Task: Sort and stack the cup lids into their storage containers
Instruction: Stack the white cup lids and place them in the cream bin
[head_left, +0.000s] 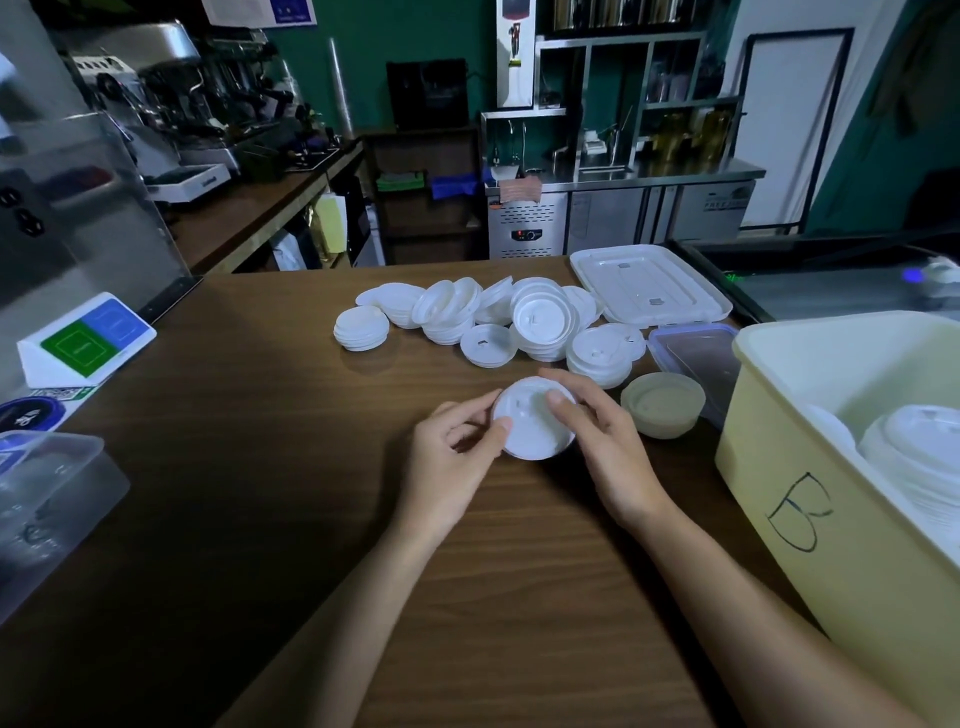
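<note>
my two hands (524, 441) hold one white lid (532, 423) by its edges - i should keep it flat and set it right on the lids in the yellow box (779, 467).

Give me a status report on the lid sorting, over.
Left hand and right hand both grip a white lid. Loose lids piled behind. Beige round tub sits between hands and yellow bin.

The lids (543, 319) were white, the bin (779, 467) pale yellow with a black mark. The table (260, 493) was brown woodgrain, the card (88, 338) green and blue.
</note>
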